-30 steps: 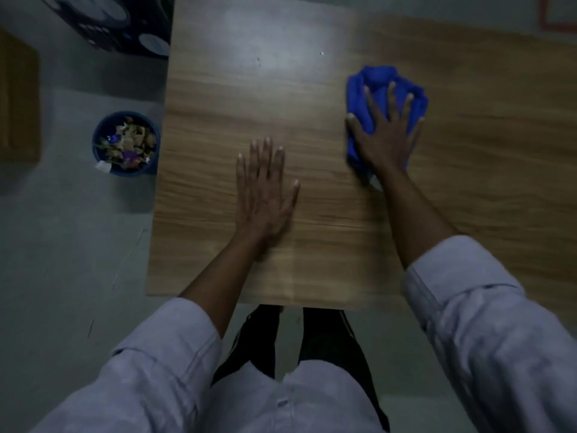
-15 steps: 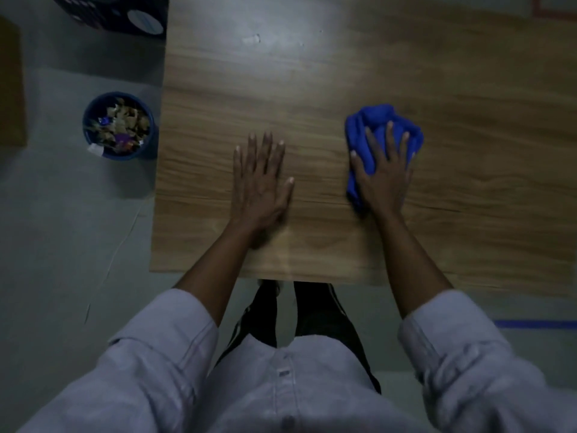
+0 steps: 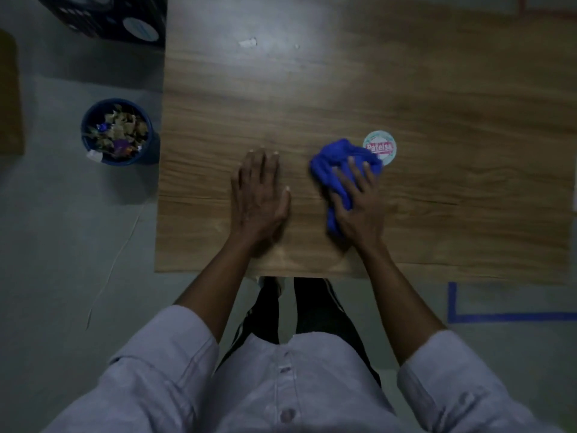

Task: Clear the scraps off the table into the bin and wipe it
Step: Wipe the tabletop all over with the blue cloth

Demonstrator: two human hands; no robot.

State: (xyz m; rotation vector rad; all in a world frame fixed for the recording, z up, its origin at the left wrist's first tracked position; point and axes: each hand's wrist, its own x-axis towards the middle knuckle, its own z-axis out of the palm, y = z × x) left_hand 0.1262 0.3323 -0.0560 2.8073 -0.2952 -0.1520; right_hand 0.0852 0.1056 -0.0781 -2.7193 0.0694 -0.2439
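A wooden table [image 3: 452, 114] fills the upper middle and right of the frame. The left hand [image 3: 259, 195] lies flat on it just left of centre, palm down, fingers straight and close together, holding nothing. Just to its right, the right hand [image 3: 359, 207] presses down on a bunched blue cloth [image 3: 332, 160]. Its fingers are spread and nearly straight over the fabric rather than curled round it. The cloth bulges out past the fingertips and beside the thumb. Its upper right edge touches and partly covers a round pale sticker [image 3: 383, 144] with red lettering on the tabletop.

A small white scrap [image 3: 247, 42] lies on the table near the top edge, well apart from both hands. At the left of the frame a round blue bin [image 3: 150, 148] stands on the grey floor just beside the table's left edge, filled with scraps [image 3: 117, 132]. A dark box [image 3: 109, 17] sits in the upper left corner. Blue tape [image 3: 499, 317] marks the floor at lower right.
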